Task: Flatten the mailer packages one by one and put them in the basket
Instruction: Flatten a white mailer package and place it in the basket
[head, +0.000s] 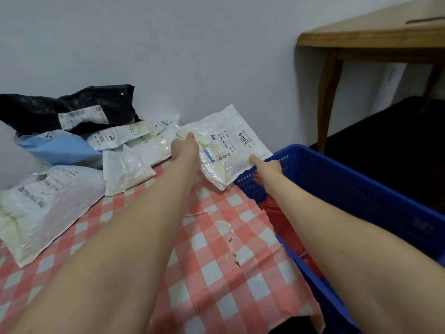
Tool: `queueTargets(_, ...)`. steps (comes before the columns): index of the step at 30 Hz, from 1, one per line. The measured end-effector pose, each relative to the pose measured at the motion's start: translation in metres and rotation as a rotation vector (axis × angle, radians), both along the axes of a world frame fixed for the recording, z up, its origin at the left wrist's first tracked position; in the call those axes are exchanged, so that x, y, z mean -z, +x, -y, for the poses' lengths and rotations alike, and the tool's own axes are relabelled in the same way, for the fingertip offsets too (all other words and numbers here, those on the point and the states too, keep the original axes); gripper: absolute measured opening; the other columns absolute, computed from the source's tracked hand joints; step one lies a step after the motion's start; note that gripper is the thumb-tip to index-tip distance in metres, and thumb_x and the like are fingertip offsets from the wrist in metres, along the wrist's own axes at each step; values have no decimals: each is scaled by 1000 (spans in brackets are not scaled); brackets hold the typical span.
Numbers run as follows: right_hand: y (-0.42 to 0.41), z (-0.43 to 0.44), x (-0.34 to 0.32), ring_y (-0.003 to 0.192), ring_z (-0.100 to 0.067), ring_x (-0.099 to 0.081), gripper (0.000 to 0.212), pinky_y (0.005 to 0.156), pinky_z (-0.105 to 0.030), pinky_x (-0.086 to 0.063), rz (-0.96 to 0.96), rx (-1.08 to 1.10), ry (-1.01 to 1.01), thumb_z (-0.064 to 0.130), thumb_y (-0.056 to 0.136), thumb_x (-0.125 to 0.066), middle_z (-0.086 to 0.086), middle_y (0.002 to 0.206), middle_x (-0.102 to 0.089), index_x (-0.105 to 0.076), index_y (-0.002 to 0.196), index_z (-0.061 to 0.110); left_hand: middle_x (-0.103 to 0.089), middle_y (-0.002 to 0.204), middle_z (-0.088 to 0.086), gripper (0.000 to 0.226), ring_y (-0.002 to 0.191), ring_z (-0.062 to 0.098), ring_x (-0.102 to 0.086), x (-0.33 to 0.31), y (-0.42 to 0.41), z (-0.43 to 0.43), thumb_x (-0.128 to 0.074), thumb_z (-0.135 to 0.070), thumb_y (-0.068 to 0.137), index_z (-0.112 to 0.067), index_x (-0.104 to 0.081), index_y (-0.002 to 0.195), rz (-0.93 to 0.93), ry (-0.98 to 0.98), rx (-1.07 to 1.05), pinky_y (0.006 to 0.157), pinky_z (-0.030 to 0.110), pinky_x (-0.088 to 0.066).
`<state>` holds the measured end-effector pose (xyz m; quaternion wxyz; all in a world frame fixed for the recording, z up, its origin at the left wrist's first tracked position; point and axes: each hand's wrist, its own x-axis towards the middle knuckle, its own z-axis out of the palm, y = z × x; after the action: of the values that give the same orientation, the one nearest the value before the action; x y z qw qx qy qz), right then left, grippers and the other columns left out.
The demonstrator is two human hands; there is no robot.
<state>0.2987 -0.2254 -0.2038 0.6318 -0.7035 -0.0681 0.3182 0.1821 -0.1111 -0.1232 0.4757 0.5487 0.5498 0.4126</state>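
Nearest is the checked surface [216, 237], with the blue basket [361, 189] along its right side. Further out, the left grip [186, 147] pinches the left edge of a white mailer [226, 143] and the right grip [267, 168] pinches its near right corner (thumbs on top), holding it partly over the basket's far-left corner. Looks like the put-in-basket step to me. Next it needs carrying right and releasing flat. The pile of mailers [79, 141] waits far left.

- A crinkled white labelled mailer [226, 145] sits tilted at far centre, its right corner over the basket's rim.
- A black mailer [72, 104], a blue mailer [62, 148] and other white mailers [127, 174] lie heaped far left.
- The blue perforated basket [361, 186] stands at right.
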Motion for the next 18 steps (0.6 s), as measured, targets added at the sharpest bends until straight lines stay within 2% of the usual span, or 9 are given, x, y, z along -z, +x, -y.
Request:
queueTargets(3, 7, 0, 9, 96, -28, -66, 57, 86, -39, -56, -67, -62, 30, 48, 84, -66, -15, 109, -64, -55, 115, 2, -54, 130, 16, 43, 115, 35, -56, 3, 20, 4, -48, -25, 95, -3, -43, 132, 80, -39, 25, 99, 42, -46)
queueTargets(5, 13, -1, 12, 88, -22, -63, 53, 77, -32, -56, -149, -78, 88, 47, 88, -64, -10, 107, -63, -54, 117, 4, -55, 129, 15, 43, 112, 34, -57, 9, 34, 4, -48, -21, 93, -4, -43, 132, 82, -77, 52, 97, 45, -48)
queueTargets(8, 21, -3, 17, 76, -18, -62, 34, 57, -28, -50, -299, -38, 178, 29, 93, -62, -6, 107, -65, -54, 120, 9, -56, 126, 12, 43, 108, 31, -58, 21, 53, 5, -46, -9, 90, -2, -44, 132, 26, -74, 83, 94, 39, -49)
queueTargets(10, 27, -5, 23, 85, -23, -64, 30, 54, -31, -50, -346, 18, 191, 17, 93, -62, -9, 115, -65, -55, 121, 7, -58, 122, 13, 47, 98, 30, -59, 30, 64, 8, -44, -3, 85, -4, -44, 132, 44, -79, 108, 84, 35, -50)
queueTargets(12, 34, -7, 34, 94, -26, -65, 29, 57, -32, -52, -351, 73, 153, 12, 91, -63, -12, 115, -65, -55, 119, 6, -59, 113, 12, 51, 85, 27, -56, 36, 72, 11, -45, -1, 81, -9, -44, 131, 88, -68, 136, 75, 33, -48)
queueTargets(15, 47, -5, 50, 84, -26, -65, 29, 68, -38, -57, -345, 143, 106, 6, 87, -64, -13, 109, -66, -55, 115, 2, -61, 115, 8, 55, 86, 24, -60, 49, 81, 9, -53, -5, 79, -18, -47, 131, 77, -33, 205, 87, 41, -54)
queueTargets(16, 52, -4, 56, 86, -27, -66, 32, 75, -42, -57, -342, 154, 85, 5, 86, -64, -14, 109, -66, -57, 116, 0, -61, 115, 7, 52, 88, 23, -61, 53, 84, 6, -56, -8, 79, -17, -50, 130, 56, -23, 209, 90, 41, -53)
queueTargets(18, 61, -3, 70, 91, -30, -66, 31, 85, -46, -56, -331, 169, 49, 3, 83, -64, -15, 106, -67, -60, 114, -1, -64, 99, 4, 41, 87, 21, -60, 57, 90, 3, -59, -9, 83, -11, -59, 123, 25, -18, 225, 86, 33, -52)
